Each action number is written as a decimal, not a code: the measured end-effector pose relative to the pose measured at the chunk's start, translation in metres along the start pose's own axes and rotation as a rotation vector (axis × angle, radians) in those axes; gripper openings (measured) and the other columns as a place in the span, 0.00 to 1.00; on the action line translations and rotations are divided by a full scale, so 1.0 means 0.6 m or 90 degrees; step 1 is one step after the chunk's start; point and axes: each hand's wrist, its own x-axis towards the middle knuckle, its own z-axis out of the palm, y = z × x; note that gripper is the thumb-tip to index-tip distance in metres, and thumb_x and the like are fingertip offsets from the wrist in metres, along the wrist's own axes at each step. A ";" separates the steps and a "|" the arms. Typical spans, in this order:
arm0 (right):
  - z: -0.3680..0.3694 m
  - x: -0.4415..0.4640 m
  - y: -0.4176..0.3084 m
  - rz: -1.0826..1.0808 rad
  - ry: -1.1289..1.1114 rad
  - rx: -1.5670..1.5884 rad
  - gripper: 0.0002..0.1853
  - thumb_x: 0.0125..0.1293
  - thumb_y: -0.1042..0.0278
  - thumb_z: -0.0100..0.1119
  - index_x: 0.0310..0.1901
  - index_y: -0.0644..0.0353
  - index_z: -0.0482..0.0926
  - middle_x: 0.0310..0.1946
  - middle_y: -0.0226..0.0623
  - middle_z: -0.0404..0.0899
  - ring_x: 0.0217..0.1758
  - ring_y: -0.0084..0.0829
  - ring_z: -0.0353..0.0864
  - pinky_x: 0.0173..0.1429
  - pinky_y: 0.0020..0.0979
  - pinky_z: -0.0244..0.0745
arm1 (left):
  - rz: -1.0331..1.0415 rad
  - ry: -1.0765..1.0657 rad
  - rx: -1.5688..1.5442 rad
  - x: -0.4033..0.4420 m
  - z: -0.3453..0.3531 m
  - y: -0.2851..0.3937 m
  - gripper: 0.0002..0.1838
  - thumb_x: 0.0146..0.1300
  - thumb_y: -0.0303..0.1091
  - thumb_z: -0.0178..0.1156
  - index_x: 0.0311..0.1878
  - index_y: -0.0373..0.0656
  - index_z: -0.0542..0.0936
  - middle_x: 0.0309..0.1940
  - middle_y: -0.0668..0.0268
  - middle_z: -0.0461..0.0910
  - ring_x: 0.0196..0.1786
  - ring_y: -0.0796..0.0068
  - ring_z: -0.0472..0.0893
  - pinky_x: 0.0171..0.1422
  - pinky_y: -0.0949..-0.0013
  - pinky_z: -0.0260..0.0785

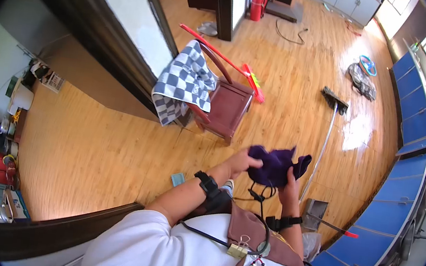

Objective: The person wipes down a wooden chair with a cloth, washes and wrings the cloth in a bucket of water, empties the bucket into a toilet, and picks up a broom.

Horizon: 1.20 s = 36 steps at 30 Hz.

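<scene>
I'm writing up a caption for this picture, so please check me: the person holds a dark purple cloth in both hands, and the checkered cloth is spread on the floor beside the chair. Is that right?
Not quite: the checkered cloth hangs over the back of the chair, as the head view shows. Both hands do hold the dark purple cloth.

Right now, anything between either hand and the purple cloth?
Nothing visible: the left hand and right hand are both on the purple cloth. A black cord shows just below it, not visibly between.
</scene>
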 end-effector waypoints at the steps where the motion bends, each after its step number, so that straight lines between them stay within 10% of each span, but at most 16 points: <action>1: 0.002 0.026 -0.018 0.006 0.014 -0.002 0.21 0.67 0.61 0.54 0.57 0.62 0.69 0.50 0.39 0.76 0.53 0.35 0.77 0.54 0.35 0.76 | -0.067 0.109 -0.022 0.020 -0.011 0.025 0.17 0.57 0.27 0.60 0.51 0.45 0.76 0.43 0.70 0.79 0.46 0.73 0.78 0.54 0.61 0.69; 7: 0.059 0.193 -0.077 -0.114 0.090 -0.237 0.17 0.65 0.67 0.57 0.52 0.66 0.74 0.42 0.34 0.80 0.46 0.27 0.80 0.52 0.27 0.74 | -0.057 0.231 -0.158 0.113 -0.133 0.039 0.14 0.63 0.24 0.51 0.53 0.42 0.72 0.44 0.63 0.77 0.44 0.69 0.80 0.48 0.61 0.77; 11: 0.099 0.337 -0.069 0.116 -0.029 -0.292 0.23 0.65 0.58 0.57 0.56 0.64 0.71 0.46 0.33 0.78 0.48 0.25 0.76 0.53 0.27 0.70 | 0.016 0.255 -0.165 0.165 -0.178 0.047 0.15 0.61 0.23 0.53 0.52 0.41 0.73 0.44 0.65 0.77 0.44 0.72 0.79 0.50 0.69 0.74; 14: 0.093 0.460 0.027 0.271 -0.149 -0.298 0.33 0.61 0.52 0.60 0.61 0.64 0.64 0.52 0.34 0.73 0.54 0.27 0.72 0.56 0.30 0.68 | 0.125 0.168 0.196 0.216 -0.168 0.074 0.20 0.53 0.20 0.55 0.52 0.37 0.74 0.43 0.67 0.76 0.47 0.77 0.74 0.54 0.73 0.66; 17: 0.141 0.563 0.079 0.467 -0.182 -0.225 0.36 0.53 0.58 0.69 0.60 0.64 0.64 0.49 0.38 0.74 0.49 0.27 0.75 0.54 0.31 0.71 | 0.046 0.109 0.135 0.306 -0.211 0.073 0.25 0.54 0.19 0.53 0.58 0.35 0.68 0.53 0.64 0.72 0.58 0.71 0.70 0.64 0.68 0.61; 21: 0.141 0.719 0.151 0.395 -0.211 -0.483 0.34 0.46 0.68 0.69 0.55 0.69 0.66 0.43 0.41 0.76 0.41 0.27 0.77 0.44 0.30 0.75 | 0.078 0.082 -0.166 0.363 -0.308 0.057 0.33 0.56 0.21 0.54 0.67 0.37 0.59 0.58 0.59 0.69 0.63 0.69 0.67 0.67 0.64 0.59; 24: 0.112 0.850 0.219 0.090 -0.265 -0.636 0.36 0.43 0.65 0.67 0.55 0.74 0.66 0.35 0.45 0.79 0.39 0.37 0.79 0.46 0.34 0.74 | 0.117 0.517 0.498 0.312 -0.394 0.119 0.26 0.61 0.24 0.55 0.64 0.36 0.65 0.62 0.55 0.67 0.62 0.66 0.70 0.66 0.63 0.62; 28: 0.146 0.982 0.276 -0.215 -0.197 -1.018 0.40 0.48 0.58 0.63 0.62 0.69 0.61 0.44 0.58 0.75 0.48 0.54 0.76 0.50 0.43 0.73 | 0.184 0.978 0.653 0.205 -0.517 0.196 0.24 0.61 0.28 0.57 0.60 0.33 0.67 0.59 0.53 0.69 0.60 0.61 0.70 0.64 0.63 0.60; 36: 0.157 0.982 0.476 -0.054 0.049 -1.218 0.38 0.48 0.57 0.65 0.62 0.55 0.64 0.51 0.47 0.66 0.56 0.49 0.68 0.50 0.44 0.75 | -0.028 0.906 1.091 0.174 -0.658 0.223 0.35 0.51 0.47 0.69 0.57 0.35 0.70 0.49 0.51 0.74 0.52 0.51 0.73 0.57 0.57 0.65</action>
